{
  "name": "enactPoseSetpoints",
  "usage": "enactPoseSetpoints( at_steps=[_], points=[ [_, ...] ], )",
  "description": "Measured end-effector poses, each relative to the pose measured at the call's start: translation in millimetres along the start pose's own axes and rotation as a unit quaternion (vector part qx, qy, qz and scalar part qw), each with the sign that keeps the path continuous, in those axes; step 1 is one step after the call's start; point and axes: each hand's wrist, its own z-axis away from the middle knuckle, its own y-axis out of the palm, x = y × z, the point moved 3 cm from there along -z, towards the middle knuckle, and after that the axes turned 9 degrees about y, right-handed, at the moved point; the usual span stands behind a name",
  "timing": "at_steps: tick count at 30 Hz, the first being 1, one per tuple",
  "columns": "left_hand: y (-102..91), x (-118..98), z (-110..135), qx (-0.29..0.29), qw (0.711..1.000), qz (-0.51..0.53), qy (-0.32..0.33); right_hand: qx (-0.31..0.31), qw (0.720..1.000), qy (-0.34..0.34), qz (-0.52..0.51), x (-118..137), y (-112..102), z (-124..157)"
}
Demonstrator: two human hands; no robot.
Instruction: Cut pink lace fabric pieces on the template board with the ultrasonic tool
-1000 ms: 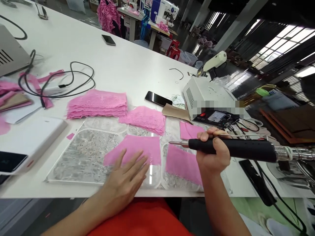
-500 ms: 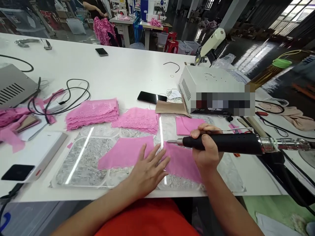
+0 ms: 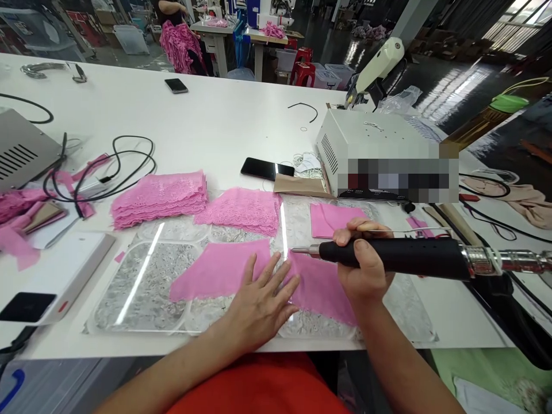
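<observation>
On our white table (image 3: 233,129), our spread left hand (image 3: 259,302) bridges the left pink piece (image 3: 218,270) and right pink piece (image 3: 321,290); our right hand (image 3: 366,273) grips a black tool (image 3: 425,257), its metal tip (image 3: 305,250) near the right one's corner. We judge this positioning; next calls for steady cloth.

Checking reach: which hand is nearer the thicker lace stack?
Left. The left hand is in front and right of the thicker lace stack; the right hand is farther right.
</observation>
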Motion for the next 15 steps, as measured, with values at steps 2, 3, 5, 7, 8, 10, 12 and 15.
enactPoseSetpoints(
  at_steps=[2, 3, 5, 7, 8, 10, 12, 15],
  points=[
    [0.2, -0.1, -0.1, -0.002, 1.000, -0.001, 0.000, 0.000, 1.000, 0.002, 0.002, -0.8, 0.7, 0.0],
    [0.2, -0.2, -0.2, -0.002, 1.000, -0.002, 0.001, 0.001, 1.000, 0.002, 0.003, -1.3, 1.0, 0.0],
    [-0.1, -0.2, -0.5, 0.001, 1.000, -0.004, 0.002, 0.005, 1.000, -0.001, 0.001, -2.0, 1.4, 0.1],
    [-0.9, -0.3, -1.0, 0.004, 1.000, -0.004, 0.003, 0.009, 1.000, -0.003, -0.002, -2.4, 1.6, 0.2],
    [-1.4, -0.3, -1.1, 0.005, 1.000, -0.004, 0.002, 0.010, 1.000, -0.002, -0.003, -2.5, 1.7, 0.2],
    [-2.2, -0.6, -1.3, 0.007, 1.000, -0.003, 0.001, 0.011, 1.000, 0.001, -0.001, -2.3, 2.0, 0.3],
    [-2.3, -0.9, -1.2, 0.008, 1.000, 0.000, 0.000, 0.010, 1.000, 0.004, 0.007, -2.0, 2.5, 0.3],
    [-1.0, -1.0, -0.9, 0.003, 1.000, 0.006, -0.005, 0.011, 1.000, -0.002, 0.017, -2.1, 3.1, 0.3]
  ],
)
